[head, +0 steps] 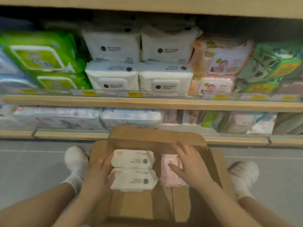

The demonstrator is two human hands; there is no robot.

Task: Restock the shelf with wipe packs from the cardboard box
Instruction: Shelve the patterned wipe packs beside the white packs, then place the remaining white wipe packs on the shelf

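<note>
An open cardboard box stands on the floor between my feet, below the shelf. Inside lie two white wipe packs, one farther and one nearer, with a pink wipe pack to their right. My left hand rests against the left ends of the white packs, fingers spread. Over the pink pack lies my right hand, fingers apart and touching its top. The shelf above holds matching white packs in its middle, stacked two high.
Green wipe packs fill the shelf's left, peach baby-picture packs and leafy green packs its right. A lower shelf carries more pastel packs. My white slippers flank the box on grey floor tiles.
</note>
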